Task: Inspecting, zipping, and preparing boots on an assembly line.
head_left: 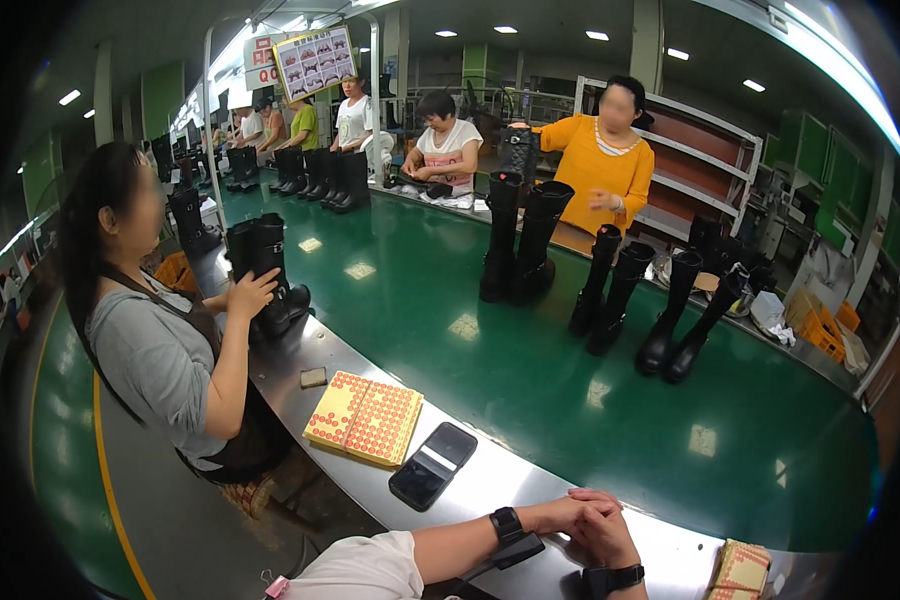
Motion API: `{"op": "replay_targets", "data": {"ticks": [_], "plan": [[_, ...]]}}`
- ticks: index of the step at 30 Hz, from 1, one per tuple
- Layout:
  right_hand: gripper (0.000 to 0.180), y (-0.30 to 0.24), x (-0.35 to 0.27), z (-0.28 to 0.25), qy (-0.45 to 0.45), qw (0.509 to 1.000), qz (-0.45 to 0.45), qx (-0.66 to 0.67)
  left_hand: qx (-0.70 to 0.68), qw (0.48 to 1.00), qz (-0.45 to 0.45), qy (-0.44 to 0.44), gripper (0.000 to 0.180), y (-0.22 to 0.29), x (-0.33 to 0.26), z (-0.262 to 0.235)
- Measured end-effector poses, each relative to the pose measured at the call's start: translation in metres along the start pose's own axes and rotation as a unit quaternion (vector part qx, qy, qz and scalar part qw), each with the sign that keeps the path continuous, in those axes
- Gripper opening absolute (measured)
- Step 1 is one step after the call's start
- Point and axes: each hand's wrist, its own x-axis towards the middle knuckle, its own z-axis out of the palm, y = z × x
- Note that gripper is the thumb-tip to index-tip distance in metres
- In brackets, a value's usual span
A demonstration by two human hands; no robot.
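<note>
My left hand (562,515) and my right hand (610,537) are clasped over the metal edge of the bench, fingers closed together. No object shows between them. Each wrist wears a black strap with a dark device. To the left of my hands lies a black smartphone (433,466), its screen partly bright with reflection. Beyond it sits a banded stack of yellow sheets with round red stickers (365,418). A smaller yellow bundle of sticker sheets (740,572) lies to the right of my right hand.
A green conveyor belt (450,380) carries several pairs of tall black boots (600,290). At my left, a person in grey (160,340) handles black boots (260,270). Across the belt, a person in orange (595,170) holds a boot. A small tan block (313,378) lies on the metal edge.
</note>
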Motion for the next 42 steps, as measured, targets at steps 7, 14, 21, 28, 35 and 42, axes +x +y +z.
{"op": "replay_targets", "data": {"ticks": [7, 14, 21, 28, 35, 42], "plan": [[0.032, 0.002, 0.001, 0.0, 0.005, 1.0, 0.004, 0.015, -0.019, 0.999, -0.032, -0.024, 0.041, -0.009, 0.008, -0.013], [0.029, -0.006, 0.0, 0.008, 0.006, 0.999, 0.014, 0.036, -0.019, 1.0, 0.02, 0.008, 0.034, 0.001, -0.001, 0.0], [0.031, -0.01, 0.001, 0.013, -0.026, 1.0, -0.015, 0.007, 0.007, 0.999, 0.038, 0.006, 0.029, -0.005, 0.003, -0.004], [0.029, -0.005, 0.0, 0.007, -0.019, 1.0, 0.002, 0.003, -0.011, 1.0, 0.026, 0.01, 0.028, 0.005, -0.004, 0.005], [0.03, -0.004, 0.0, 0.007, -0.019, 1.0, -0.003, 0.008, -0.036, 0.999, -0.001, -0.001, 0.028, 0.005, -0.004, 0.004], [0.032, -0.003, 0.001, 0.007, -0.012, 1.0, -0.002, 0.006, -0.027, 1.0, 0.017, 0.002, 0.029, 0.011, -0.008, 0.007]]}}
